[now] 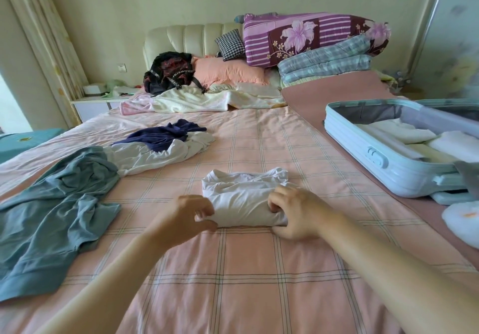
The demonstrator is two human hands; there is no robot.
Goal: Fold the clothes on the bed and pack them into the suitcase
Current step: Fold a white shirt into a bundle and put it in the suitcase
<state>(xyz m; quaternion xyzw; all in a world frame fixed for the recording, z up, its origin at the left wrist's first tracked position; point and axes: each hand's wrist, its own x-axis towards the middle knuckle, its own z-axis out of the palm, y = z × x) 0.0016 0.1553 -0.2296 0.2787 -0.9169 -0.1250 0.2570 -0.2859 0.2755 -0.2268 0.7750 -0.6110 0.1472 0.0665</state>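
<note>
A folded white garment (243,196) lies on the pink checked bed (248,269) in front of me. My left hand (193,211) pinches its near left corner. My right hand (295,211) grips its near right edge with curled fingers. An open light-blue suitcase (388,162) sits on the bed at the right, with folded white clothes (420,139) inside. To the left lie an unfolded teal garment (57,211) and a crumpled white garment (160,152) with a navy one (163,134) on top.
Pillows, a black bag (171,73) and stacked quilts (316,45) crowd the headboard end. A pale blanket (202,100) lies across the bed behind the clothes. A nightstand (96,105) stands at the back left. A white item (461,219) sits at the right edge.
</note>
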